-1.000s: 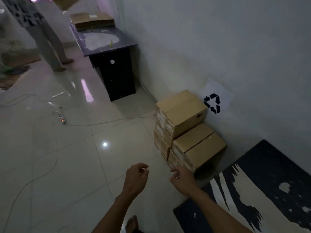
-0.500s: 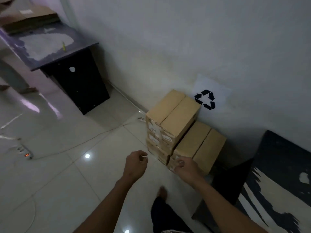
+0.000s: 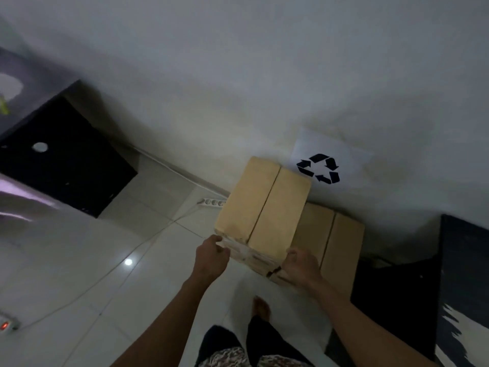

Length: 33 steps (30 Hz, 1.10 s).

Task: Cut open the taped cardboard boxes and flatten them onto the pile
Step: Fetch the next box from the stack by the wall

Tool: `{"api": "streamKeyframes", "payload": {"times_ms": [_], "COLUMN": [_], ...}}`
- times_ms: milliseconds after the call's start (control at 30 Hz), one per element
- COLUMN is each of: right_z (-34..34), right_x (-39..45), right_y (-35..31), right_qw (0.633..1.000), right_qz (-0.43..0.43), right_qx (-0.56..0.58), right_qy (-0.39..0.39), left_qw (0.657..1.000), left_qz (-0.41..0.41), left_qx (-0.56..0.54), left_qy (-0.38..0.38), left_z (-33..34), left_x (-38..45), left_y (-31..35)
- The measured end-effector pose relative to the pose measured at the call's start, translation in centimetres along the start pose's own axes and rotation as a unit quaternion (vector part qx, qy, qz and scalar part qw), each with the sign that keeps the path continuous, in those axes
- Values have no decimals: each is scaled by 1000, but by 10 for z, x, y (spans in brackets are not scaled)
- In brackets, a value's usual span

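A stack of closed cardboard boxes stands on the floor against the wall. The top box (image 3: pixel 264 207) sits highest, its flaps meeting in a centre seam. A lower box (image 3: pixel 330 239) lies to its right. My left hand (image 3: pixel 211 258) touches the top box's near left corner with curled fingers. My right hand (image 3: pixel 300 264) grips its near right corner, fingers wrapped around the edge. White labels on the box's near face are partly hidden by my hands.
A recycling sign (image 3: pixel 318 168) hangs on the wall behind the boxes. A dark table (image 3: pixel 63 157) stands at the left, a power strip (image 3: pixel 213 202) and cables lie on the tiled floor, and a black-and-white mat (image 3: pixel 460 287) is at the right. My bare foot (image 3: pixel 262 307) is below the boxes.
I have stepped closer to the stack and the view has tilted down. Both hands moved forward from mid-air onto the top box's near corners.
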State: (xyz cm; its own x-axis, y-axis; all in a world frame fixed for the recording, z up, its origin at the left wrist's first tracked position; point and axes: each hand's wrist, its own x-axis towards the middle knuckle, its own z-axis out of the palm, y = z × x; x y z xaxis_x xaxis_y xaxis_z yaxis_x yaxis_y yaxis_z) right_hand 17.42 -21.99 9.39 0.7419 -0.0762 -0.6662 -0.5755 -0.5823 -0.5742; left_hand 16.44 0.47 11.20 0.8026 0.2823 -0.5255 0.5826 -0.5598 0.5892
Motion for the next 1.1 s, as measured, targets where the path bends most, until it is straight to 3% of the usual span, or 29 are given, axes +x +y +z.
{"api": "streamKeyframes", "payload": {"times_ms": [167, 300, 467, 600, 700, 833, 1100], "right_z": [0, 7, 22, 33, 38, 39, 15], "right_x": [41, 81, 118, 134, 135, 128, 66], "right_y": [-14, -9, -4, -1, -4, -6, -5], "right_qw": [995, 978, 944, 920, 901, 891, 885], "right_qz": [89, 150, 156, 150, 161, 164, 136], "right_qx": [23, 140, 285, 355, 392, 413, 428], "right_qy": [42, 40, 52, 74, 96, 93, 122], "left_qw": [999, 997, 986, 950, 926, 920, 933], "left_qz": [-15, -12, -68, -120, -111, -99, -7], "left_qx": [36, 57, -50, -98, -126, -161, -98], "left_qy": [-24, -46, -144, -270, -337, -343, -347], "left_z": [-4, -1, 8, 18, 22, 19, -3], "left_x": [70, 133, 205, 241, 243, 232, 183], "left_y": [15, 19, 14, 10, 9, 12, 37]}}
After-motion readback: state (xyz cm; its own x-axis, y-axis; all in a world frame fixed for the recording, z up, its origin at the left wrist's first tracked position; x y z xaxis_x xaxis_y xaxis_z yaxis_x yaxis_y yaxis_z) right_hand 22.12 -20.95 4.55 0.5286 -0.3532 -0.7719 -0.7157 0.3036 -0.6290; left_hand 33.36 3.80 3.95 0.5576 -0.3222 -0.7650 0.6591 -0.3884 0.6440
